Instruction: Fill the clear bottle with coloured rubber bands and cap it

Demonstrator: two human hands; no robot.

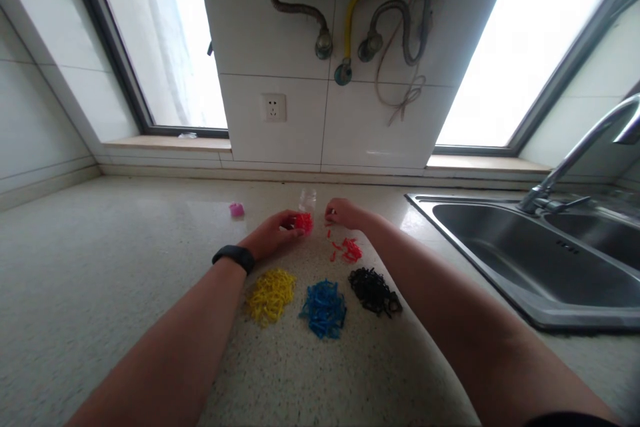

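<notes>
My left hand [274,232], with a black band on its wrist, is curled around a small clear bottle [306,209] partly filled with red pieces. My right hand [343,213] hovers just right of the bottle's mouth, fingers pinched together; what they hold is too small to make out. A few loose red pieces [349,250] lie under my right wrist. Nearer to me sit three small heaps: yellow pieces [271,295], blue pieces [324,307] and black pieces [373,290].
A pink cap [237,209] lies on the speckled counter [100,267] left of the bottle. A steel sink [540,260] with a tap [580,153] is at the right. The tiled wall behind has a socket [273,107] and hoses [360,20].
</notes>
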